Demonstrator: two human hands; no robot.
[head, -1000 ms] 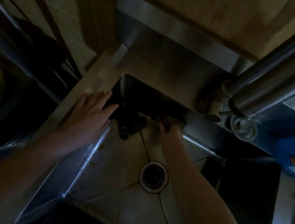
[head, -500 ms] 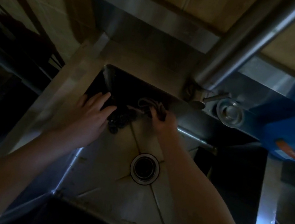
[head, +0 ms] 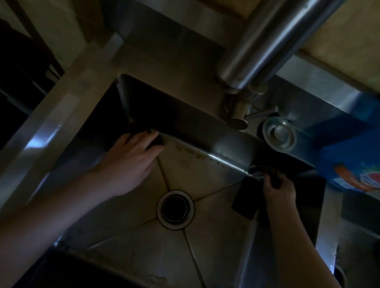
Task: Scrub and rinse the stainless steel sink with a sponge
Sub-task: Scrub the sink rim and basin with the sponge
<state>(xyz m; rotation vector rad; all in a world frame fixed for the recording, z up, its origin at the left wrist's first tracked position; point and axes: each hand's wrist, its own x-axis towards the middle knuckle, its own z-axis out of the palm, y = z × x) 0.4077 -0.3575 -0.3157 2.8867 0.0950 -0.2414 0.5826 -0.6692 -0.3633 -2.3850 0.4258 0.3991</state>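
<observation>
Left hand lies flat, fingers pressing a dark soft pad, probably the sponge, into the back-left corner of the stainless steel sink. Right hand clenches a dark scrubber back-right. Both judged light, compressible and slippery when wet; grip across the broad faces.

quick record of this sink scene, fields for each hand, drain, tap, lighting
left hand: fingers flat on a dark pad, far-left corner of the sink basin
right hand: grips a dark wad, far-right corner
drain: basin centre, nearer than both hands
faucet: over the far rim, no water visible
blue box: right of faucet
lighting: dim, details unclear
</observation>
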